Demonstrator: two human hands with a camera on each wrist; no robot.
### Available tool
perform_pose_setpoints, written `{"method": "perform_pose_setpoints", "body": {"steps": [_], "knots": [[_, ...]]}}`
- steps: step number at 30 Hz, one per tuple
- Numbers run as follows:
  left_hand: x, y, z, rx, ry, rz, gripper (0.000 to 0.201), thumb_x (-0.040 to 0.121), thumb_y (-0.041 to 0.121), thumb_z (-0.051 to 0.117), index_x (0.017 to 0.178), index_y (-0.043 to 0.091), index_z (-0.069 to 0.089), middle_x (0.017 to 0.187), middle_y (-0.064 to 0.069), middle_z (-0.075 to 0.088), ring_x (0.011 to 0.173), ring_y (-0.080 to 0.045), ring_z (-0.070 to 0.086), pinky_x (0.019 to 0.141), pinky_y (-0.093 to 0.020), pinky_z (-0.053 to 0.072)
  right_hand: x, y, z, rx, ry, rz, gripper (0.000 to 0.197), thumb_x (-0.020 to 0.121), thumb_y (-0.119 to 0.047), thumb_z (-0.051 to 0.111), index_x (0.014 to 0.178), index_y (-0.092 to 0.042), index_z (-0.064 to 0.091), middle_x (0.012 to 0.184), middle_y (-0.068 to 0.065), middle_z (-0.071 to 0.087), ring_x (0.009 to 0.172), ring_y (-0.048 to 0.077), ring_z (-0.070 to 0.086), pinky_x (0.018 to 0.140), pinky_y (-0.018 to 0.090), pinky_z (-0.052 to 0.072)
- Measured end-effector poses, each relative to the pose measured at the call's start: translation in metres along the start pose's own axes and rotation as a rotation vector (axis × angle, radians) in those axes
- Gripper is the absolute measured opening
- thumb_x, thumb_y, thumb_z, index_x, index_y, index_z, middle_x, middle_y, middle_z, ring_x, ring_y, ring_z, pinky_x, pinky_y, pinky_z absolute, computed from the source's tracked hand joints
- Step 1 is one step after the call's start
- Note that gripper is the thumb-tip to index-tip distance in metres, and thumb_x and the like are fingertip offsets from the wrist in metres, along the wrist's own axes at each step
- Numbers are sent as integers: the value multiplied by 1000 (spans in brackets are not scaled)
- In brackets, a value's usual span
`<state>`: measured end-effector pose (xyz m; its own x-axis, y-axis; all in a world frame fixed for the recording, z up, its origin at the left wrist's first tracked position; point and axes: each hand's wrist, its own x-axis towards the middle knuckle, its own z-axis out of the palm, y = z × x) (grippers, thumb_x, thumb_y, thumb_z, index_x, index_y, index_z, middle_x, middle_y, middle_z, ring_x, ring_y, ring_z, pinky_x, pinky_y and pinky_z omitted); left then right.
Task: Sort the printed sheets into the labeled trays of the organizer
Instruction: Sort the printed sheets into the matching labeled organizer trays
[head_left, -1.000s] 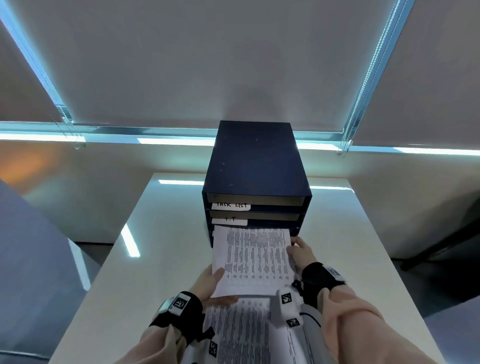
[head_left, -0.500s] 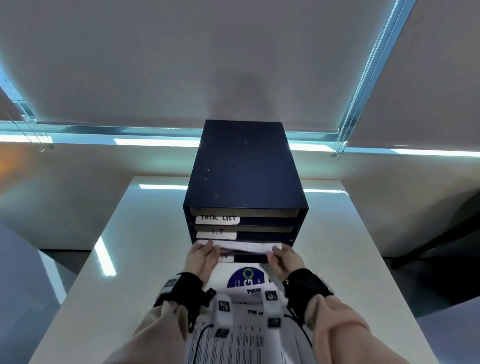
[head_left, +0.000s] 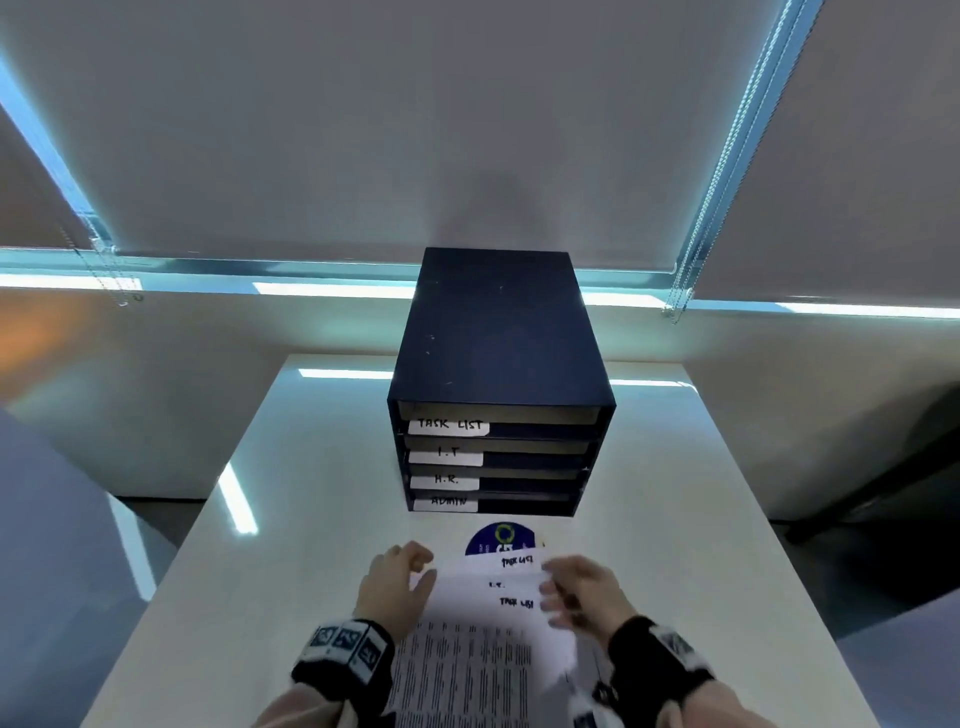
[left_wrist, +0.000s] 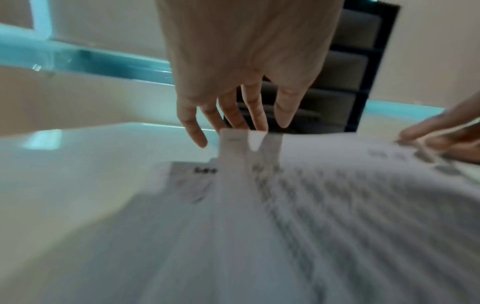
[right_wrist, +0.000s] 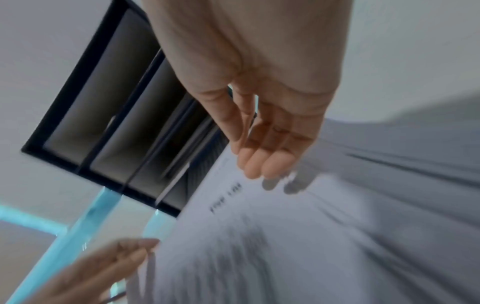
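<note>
Organizer: a dark blue organizer (head_left: 501, 364) stands at the far middle of the white counter (head_left: 291, 519), its open front facing me. Four trays are stacked in it, with white labels reading, top to bottom, TASK LIST (head_left: 449, 426), I.T (head_left: 445, 456), H.R. (head_left: 444, 481) and ADMIN (head_left: 445, 503).

Printed sheets: a fanned stack of printed sheets (head_left: 483, 639) lies on the counter just in front of the organizer, between my hands. Handwritten headings show on the staggered top edges: TASK LIST, I.T, TASK LIST. A sheet with a blue round logo (head_left: 500, 540) peeks out at the far end.

Left hand: my left hand (head_left: 392, 582) sits at the left edge of the stack. The left wrist view shows the fingers (left_wrist: 255, 107) spread and nearly straight, tips at the far edge of the top sheet. My grip is apart, clamped on nothing.

Right hand: my right hand (head_left: 584, 590) is at the right edge of the stack, blurred. The right wrist view shows the fingers (right_wrist: 267, 162) loosely bent just above the paper, the grip apart.

Wrists: black bands with printed markers (head_left: 345, 649) wrap both wrists.
</note>
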<state>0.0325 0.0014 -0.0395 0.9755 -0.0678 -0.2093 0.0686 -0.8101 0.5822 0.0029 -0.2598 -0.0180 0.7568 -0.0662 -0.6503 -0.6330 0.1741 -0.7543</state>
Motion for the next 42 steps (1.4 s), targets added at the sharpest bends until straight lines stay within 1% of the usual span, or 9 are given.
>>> {"method": "perform_pose_setpoints", "body": {"steps": [3, 9, 16, 21, 24, 27, 30, 34, 42], "knots": [[-28, -21, -1, 270, -12, 72, 35, 89, 42, 51, 122, 29, 49, 116, 4, 49, 110, -17, 48, 88, -29, 40, -26, 50, -15, -188, 12, 80, 14, 91, 0, 51, 100, -1, 61, 70, 12, 61, 57, 20, 53, 51, 25, 43], [-58, -26, -8, 189, 91, 58, 35, 84, 24, 60, 118, 23, 53, 114, 2, 43, 101, -15, 50, 79, -23, 43, -58, 86, -13, -110, 48, 42, 20, 79, 12, 58, 97, 4, 61, 70, 19, 50, 34, 16, 38, 39, 15, 29], [-81, 3, -26, -7, 213, 74, 25, 87, 11, 58, 110, 20, 57, 103, 8, 49, 81, -6, 52, 75, -15, 38, -68, 72, -14, -182, 16, 79, 33, 82, 12, 58, 113, 0, 55, 66, 12, 49, 39, 15, 39, 42, 18, 28], [-87, 35, -64, -235, -67, 123, 12, 86, 13, 63, 87, 25, 65, 67, 9, 53, 60, -3, 49, 63, -15, 40, -78, 60, -15, -128, 1, 54, 59, 76, 7, 67, 128, -1, 41, 68, 14, 57, 65, 23, 47, 54, 26, 33], [-98, 60, -85, -665, -185, 136, 6, 95, 14, 50, 92, 10, 54, 70, 4, 60, 59, -7, 56, 54, -14, 45, -90, 52, -10, -36, -96, -3, 52, 77, 7, 71, 123, -3, 49, 97, 15, 67, 80, 29, 64, 63, 29, 48], [-93, 68, -97, -963, -161, 48, 10, 100, 17, 42, 96, 10, 49, 66, -3, 63, 54, -13, 59, 49, -20, 47, -100, 46, -6, -48, -214, -25, 59, 67, -9, 83, 120, -1, 59, 112, 13, 71, 106, 27, 67, 88, 33, 51], [-75, 64, -103, -1103, -19, -49, 10, 100, 15, 42, 98, 12, 52, 79, -14, 64, 63, -23, 62, 65, -34, 54, -101, 46, -10, -11, -264, -25, 81, 60, -15, 88, 129, 4, 51, 115, 13, 70, 111, 25, 65, 106, 41, 43], [-58, 58, -105, -1092, 51, -101, 19, 100, 12, 40, 105, 14, 58, 88, -20, 63, 74, -28, 59, 77, -42, 49, -117, 32, -15, 40, -338, -46, 32, 88, 4, 60, 119, -1, 58, 106, 11, 74, 100, 25, 70, 91, 36, 54], [-54, 60, -103, -1093, 64, -128, 19, 101, 10, 38, 106, 13, 56, 89, -21, 62, 76, -29, 58, 74, -38, 48, -129, 24, -13, 29, -333, -74, 30, 89, 6, 56, 118, -3, 59, 111, 11, 72, 103, 23, 69, 75, 25, 57]]}}
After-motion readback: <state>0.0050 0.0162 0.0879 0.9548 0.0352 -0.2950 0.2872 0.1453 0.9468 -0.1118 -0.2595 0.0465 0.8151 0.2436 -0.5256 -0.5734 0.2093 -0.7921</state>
